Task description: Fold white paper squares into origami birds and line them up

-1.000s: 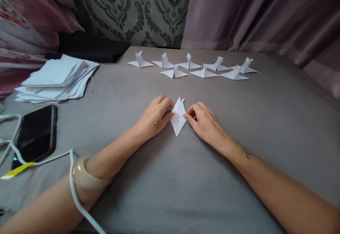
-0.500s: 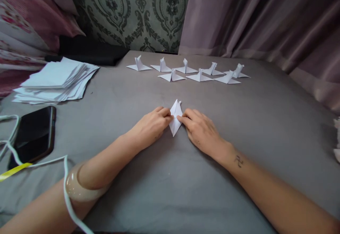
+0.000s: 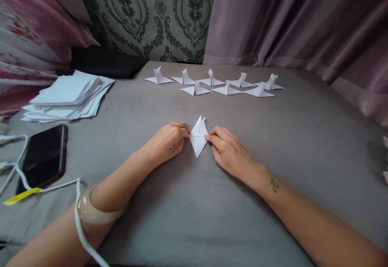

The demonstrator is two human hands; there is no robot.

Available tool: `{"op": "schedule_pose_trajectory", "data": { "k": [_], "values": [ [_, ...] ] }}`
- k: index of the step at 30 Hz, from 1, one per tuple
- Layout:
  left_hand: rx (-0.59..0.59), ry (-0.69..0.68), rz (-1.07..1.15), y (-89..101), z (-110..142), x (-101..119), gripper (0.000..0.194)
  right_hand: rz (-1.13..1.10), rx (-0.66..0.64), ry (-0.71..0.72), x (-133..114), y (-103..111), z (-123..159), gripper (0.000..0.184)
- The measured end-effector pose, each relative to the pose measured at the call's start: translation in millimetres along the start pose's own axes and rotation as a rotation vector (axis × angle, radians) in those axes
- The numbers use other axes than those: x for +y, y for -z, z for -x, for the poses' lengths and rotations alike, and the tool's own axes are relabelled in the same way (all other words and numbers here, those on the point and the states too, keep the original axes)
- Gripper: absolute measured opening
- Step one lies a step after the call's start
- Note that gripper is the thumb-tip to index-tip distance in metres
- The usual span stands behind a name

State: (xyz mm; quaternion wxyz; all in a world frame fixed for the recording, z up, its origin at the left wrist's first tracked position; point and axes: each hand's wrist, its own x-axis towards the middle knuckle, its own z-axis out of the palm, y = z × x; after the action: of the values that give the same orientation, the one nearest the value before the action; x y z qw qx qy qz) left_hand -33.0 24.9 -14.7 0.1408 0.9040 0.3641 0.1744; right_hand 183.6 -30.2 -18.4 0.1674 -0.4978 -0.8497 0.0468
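Observation:
A white folded paper piece (image 3: 198, 137), kite-shaped with its point toward me, lies on the grey cloth surface (image 3: 273, 145). My left hand (image 3: 168, 141) pinches its left corner with curled fingers. My right hand (image 3: 226, 149) pinches its right corner, fingers pressed together. Both forearms rest on the cloth, and a pale bangle (image 3: 91, 212) sits on my left forearm.
Several finished white paper birds (image 3: 212, 84) stand in two rows at the back. A stack of white paper sheets (image 3: 68, 95) lies at the left. A black phone (image 3: 44, 157) and a white cable (image 3: 79, 218) lie near my left arm. Curtains hang behind.
The paper piece has spread wider between my fingers. Both hands have moved slightly apart at its two corners. The view has shifted a little.

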Motion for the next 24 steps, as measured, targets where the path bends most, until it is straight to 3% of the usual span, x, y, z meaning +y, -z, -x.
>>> {"op": "schedule_pose_trajectory", "data": {
  "k": [7,12,16,19,22,24],
  "values": [
    [0.066,0.392,0.245,-2.4,-6.9,-2.7,0.023,-0.038,0.028,-0.044,0.2,-3.0,1.5,0.033],
    [0.138,0.434,0.265,-13.9,-11.7,3.0,0.024,-0.177,0.057,-0.109,0.9,-5.2,0.5,0.034],
    [0.160,0.574,0.524,-13.9,-12.5,10.7,0.025,-0.487,0.209,-0.285,12.9,-13.9,-6.1,0.035],
    [0.312,0.637,0.919,-11.3,-12.6,20.3,0.029,-0.823,0.375,-0.535,18.1,-15.0,-12.1,0.029],
    [0.444,0.628,1.254,-10.9,-14.7,31.1,0.032,-1.162,0.372,-0.649,9.3,-7.6,-14.1,0.031],
    [0.483,0.629,1.392,-11.9,-16.5,38.3,0.038,-1.318,0.310,-0.629,-2.4,-1.7,-12.6,0.040]
  ]
}}
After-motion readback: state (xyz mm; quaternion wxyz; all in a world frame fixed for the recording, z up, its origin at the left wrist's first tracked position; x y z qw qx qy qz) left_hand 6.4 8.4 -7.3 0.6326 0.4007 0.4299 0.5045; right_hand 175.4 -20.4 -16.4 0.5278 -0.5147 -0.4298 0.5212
